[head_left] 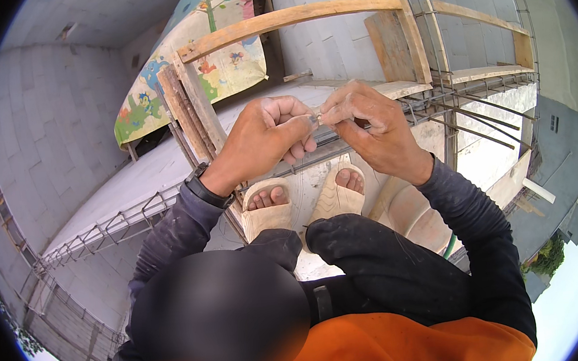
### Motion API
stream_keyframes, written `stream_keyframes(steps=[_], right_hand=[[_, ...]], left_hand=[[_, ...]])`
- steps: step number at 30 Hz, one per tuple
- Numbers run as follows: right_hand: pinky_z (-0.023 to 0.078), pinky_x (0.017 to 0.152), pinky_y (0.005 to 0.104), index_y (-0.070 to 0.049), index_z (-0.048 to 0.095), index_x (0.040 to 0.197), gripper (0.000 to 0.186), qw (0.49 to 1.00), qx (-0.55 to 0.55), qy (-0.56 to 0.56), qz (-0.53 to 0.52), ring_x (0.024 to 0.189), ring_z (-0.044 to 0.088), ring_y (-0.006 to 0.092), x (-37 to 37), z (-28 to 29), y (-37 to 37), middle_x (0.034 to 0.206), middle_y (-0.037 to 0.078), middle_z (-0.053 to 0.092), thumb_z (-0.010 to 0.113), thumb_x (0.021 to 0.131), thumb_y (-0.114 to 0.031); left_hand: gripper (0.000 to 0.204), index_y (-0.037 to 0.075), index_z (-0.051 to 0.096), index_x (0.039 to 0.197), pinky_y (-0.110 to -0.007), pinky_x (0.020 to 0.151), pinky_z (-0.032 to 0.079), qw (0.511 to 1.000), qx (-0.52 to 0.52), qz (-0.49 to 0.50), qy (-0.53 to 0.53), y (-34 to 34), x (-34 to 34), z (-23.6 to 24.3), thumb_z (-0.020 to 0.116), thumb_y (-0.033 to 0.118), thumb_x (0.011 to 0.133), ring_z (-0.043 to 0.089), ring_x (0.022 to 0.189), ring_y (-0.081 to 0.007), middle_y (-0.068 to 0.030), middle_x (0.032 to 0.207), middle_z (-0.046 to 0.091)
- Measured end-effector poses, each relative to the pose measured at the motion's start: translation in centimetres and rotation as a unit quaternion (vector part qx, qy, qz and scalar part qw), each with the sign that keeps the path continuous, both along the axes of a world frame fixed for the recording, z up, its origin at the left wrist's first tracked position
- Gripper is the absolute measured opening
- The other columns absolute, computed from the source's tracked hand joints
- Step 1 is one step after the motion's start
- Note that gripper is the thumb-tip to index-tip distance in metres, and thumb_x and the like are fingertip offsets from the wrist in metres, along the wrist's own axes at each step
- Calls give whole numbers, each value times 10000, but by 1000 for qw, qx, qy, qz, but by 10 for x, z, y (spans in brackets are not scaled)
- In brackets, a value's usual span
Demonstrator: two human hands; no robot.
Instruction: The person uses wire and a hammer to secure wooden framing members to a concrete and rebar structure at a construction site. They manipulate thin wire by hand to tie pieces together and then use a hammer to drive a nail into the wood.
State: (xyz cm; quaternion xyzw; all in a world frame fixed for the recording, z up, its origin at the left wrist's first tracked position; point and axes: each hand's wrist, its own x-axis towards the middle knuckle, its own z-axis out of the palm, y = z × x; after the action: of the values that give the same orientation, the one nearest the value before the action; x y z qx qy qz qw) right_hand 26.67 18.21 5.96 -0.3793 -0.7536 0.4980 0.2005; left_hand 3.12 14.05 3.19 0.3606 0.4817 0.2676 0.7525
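My left hand (264,134) and my right hand (375,130) meet in front of me, fingertips almost touching. Both are closed in a pinch, thumb against forefinger. Between the fingertips is a small pale thing (318,118), too tiny to name. Pale dust covers the fingers of both hands. Just below and behind the hands runs a reinforcing-bar cage (331,150) of thin steel rods. A few thin strands hang near it, hard to make out.
My sandalled feet (267,206) stand on a pale ledge below. A wooden frame (288,17) rises beyond my hands, with a colourful printed sheet (231,68) behind it. Bare steel bars (483,125) jut out at the right. Another rod cage (111,227) runs left over a drop.
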Motion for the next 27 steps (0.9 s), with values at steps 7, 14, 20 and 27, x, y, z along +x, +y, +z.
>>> stream_keyframes(steps=[7,14,20,27], right_hand=[[502,633,257,-51,745,1136,152,947,-311,47,-62,759,628,107,0,9,13,942,43,673,705,1015,-134],[434,500,250,-65,712,1075,175,879,-470,-60,-47,665,608,54,9,-1,22,796,-5,658,731,1021,-230],[447,526,321,-81,691,960,167,933,283,-179,131,614,616,170,17,-11,9,731,27,638,787,935,-215],[476,584,320,-73,738,1036,196,978,51,-196,43,653,633,166,20,4,18,753,66,683,780,933,-235]], left_hand=[[191,-13,704,1083,-244,642,551,999,0,41,-31,-12,2,-11,665,169,1043,665,711,-98,-79,884,746],[175,-28,727,1060,-313,780,543,936,288,-35,199,-9,3,-3,663,131,1023,703,810,-142,-53,875,742],[207,-1,708,1053,-253,669,540,999,15,-38,4,-7,2,-4,681,204,1047,670,726,-113,-58,859,743],[192,-8,682,1049,-234,619,530,999,-39,13,-23,-19,8,-3,646,181,1059,645,701,-69,-55,838,730]])
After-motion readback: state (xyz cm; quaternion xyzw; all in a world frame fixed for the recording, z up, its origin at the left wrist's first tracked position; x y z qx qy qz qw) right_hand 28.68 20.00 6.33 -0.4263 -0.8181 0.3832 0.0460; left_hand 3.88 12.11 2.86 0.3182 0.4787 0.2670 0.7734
